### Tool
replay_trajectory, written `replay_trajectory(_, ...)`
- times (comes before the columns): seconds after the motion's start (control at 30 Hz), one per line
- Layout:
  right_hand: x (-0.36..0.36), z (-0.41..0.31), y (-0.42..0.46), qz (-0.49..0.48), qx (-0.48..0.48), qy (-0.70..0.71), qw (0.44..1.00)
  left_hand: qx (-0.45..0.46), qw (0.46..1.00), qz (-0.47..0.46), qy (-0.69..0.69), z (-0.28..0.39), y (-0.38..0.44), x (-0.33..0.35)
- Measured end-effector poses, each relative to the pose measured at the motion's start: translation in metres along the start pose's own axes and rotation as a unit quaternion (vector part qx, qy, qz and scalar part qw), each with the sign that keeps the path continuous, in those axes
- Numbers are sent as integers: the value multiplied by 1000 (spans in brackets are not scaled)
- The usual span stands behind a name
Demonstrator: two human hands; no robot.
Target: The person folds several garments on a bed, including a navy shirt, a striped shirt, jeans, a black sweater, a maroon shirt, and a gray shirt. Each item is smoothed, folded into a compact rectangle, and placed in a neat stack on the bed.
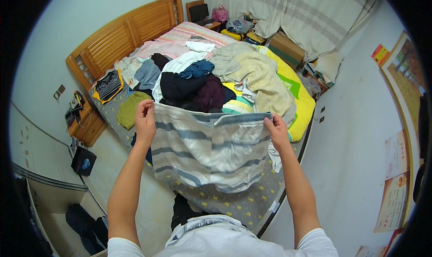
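Note:
A pair of white shorts with grey-blue stripes (209, 149) hangs spread out between my hands, its elastic waistband at the top. My left hand (145, 120) pinches the left end of the waistband, and my right hand (276, 129) grips the right end. Behind the shorts lies a heap of clothes on the bed, with a black garment (182, 88), a dark maroon garment (211, 95) and a blue garment (197, 69). The shorts hide the near part of this heap.
The bed has a wooden headboard (128, 31) and a grey patterned sheet (233, 203). An olive garment (133, 110), a folded striped garment (108, 85) and a crumpled pale yellow cover (260, 71) lie on it. A wooden nightstand (87, 125) and a black box (83, 161) stand at left.

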State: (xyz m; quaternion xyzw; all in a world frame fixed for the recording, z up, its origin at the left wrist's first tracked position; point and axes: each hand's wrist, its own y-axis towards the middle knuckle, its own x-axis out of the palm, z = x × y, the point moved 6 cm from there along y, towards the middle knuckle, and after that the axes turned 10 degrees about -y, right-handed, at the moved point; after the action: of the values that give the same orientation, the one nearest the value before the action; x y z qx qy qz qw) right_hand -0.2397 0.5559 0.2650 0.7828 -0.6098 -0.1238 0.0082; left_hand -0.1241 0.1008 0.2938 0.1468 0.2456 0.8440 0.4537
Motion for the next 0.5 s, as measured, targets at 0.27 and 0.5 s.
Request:
replay_trajectory(0.27, -37, -13, -44, -12, -27, -59, 998, 166, 976, -43, 131, 69, -36, -7)
replay_trajectory(0.5, -25, 138, -163, -111, 79, -84, 987, 188, 888, -334, 252, 0, -239, -30)
